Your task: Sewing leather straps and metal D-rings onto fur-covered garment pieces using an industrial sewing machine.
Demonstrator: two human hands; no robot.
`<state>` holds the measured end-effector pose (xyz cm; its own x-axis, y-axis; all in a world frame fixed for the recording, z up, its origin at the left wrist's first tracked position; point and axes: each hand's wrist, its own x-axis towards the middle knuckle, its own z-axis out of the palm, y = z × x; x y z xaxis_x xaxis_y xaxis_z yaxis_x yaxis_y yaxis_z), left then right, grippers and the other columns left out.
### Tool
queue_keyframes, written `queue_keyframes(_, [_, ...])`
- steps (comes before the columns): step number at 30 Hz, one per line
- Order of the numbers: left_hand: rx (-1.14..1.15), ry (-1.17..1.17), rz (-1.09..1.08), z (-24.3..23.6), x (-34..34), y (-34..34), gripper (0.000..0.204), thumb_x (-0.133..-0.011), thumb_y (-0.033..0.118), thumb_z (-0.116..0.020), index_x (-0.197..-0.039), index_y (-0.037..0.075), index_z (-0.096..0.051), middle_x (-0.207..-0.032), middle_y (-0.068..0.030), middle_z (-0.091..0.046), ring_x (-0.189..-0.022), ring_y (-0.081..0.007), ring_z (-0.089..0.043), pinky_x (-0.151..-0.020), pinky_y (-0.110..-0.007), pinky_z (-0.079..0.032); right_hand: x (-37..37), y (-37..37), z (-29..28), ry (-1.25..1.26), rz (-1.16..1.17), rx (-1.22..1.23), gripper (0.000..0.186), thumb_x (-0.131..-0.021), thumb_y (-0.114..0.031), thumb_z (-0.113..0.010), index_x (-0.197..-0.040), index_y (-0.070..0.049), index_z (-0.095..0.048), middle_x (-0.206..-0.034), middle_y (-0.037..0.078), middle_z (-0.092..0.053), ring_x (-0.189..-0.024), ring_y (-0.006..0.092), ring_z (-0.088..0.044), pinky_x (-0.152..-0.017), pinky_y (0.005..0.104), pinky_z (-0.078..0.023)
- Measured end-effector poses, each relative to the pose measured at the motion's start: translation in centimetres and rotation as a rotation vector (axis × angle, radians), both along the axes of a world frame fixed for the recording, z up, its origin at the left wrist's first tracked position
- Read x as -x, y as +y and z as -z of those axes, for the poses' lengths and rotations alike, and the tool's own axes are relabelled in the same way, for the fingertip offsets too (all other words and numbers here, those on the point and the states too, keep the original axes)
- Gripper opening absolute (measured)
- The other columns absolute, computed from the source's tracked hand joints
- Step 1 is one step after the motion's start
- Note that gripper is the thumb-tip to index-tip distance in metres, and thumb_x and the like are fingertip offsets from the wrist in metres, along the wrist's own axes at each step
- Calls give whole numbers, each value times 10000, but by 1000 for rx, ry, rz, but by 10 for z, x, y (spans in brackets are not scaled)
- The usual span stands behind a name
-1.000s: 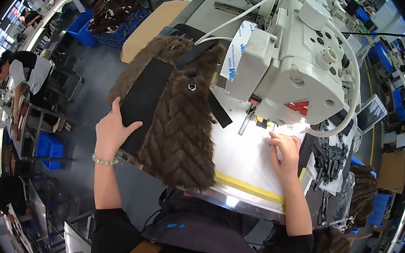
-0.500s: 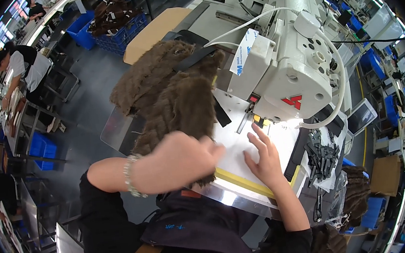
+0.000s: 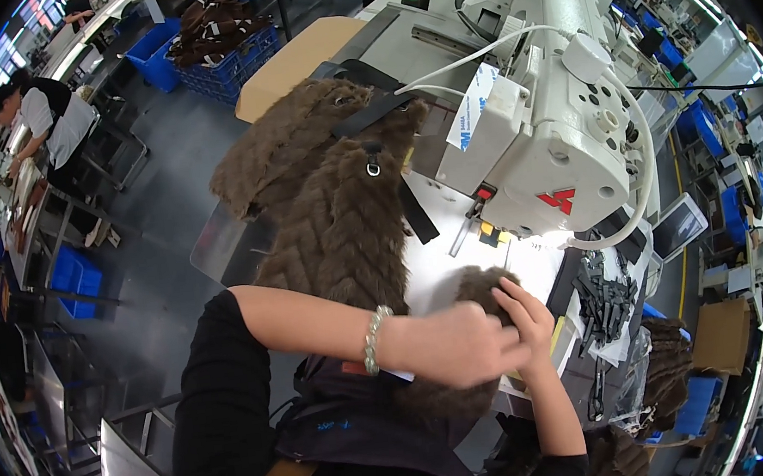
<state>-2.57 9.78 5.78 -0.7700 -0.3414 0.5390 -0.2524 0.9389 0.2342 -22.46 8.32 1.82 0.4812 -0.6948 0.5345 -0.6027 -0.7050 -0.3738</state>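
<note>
I have the right hand's point(image 3: 532, 323) fingers against the far end of a small fur piece point(image 3: 487, 284) at the desk's point(image 3: 431, 270) near edge; whether they pinch, I can't tell. The left hand point(image 3: 453, 347) blurs across it, grip unclear. I'd steady it right, smooth it left, clear of the larger fur point(image 3: 342, 214) at left and sewing machine point(image 3: 556, 127) beyond.

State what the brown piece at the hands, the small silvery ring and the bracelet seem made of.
The brown piece: soft, matte fur, real or faux (cannot tell), judging by its fuzzy edge. The small ring: probably polished metal, as it looks silvery and shiny. The bracelet: pale, rounded beads with a slight sheen, perhaps stone, glass or plastic.
</note>
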Motion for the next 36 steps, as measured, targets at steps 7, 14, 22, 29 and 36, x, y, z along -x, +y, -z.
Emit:
queue_keyframes(7, [-29,-243,-52,44,-19,-45,287,-706,140,-648,-972,69,-567,-850,-50,-525,-857,-186,-578,-660,-320,-481,0,34,15,-68,188,-256,225,-714,-34,-663,-936,4,-666,-1048,153,-692,-886,286,-659,-760,334,-516])
queue_keyframes(14, [191,-302,99,61,-21,-65,388,-738,285,-612,-1024,24,-631,-1013,-101,-629,-968,-219,-613,-811,-326,-482,-9,28,16,-313,167,-507,178,-737,42,-622,-903,18,-564,-964,139,-649,-853,251,-631,-755,290,-492])
queue_keyframes(22, [170,-429,46,53,-38,-52,685,-736,405,-635,-1189,-108,-604,-1244,-289,-602,-1154,-381,-595,-1010,-418,-437,-7,25,23,-203,127,-539,221,-680,-18,-693,-858,9,-566,-1051,146,-639,-899,265,-623,-767,307,-493])
queue_keyframes(29, [328,-373,-59,63,-32,-42,408,-799,229,-579,-1056,-79,-656,-1143,-273,-651,-1094,-357,-628,-944,-401,-491,3,10,9,63,-35,-260,237,-679,-59,-682,-882,-6,-572,-1308,227,-546,-1173,379,-555,-938,428,-477])
queue_keyframes(36, [197,-265,-98,62,-17,-47,211,-806,175,-569,-850,-27,-611,-1094,-264,-662,-1077,-356,-633,-960,-414,-491,0,9,16,175,-62,-255,220,-721,-50,-649,-897,13,-532,-1365,271,-509,-1262,416,-513,-1031,480,-454])
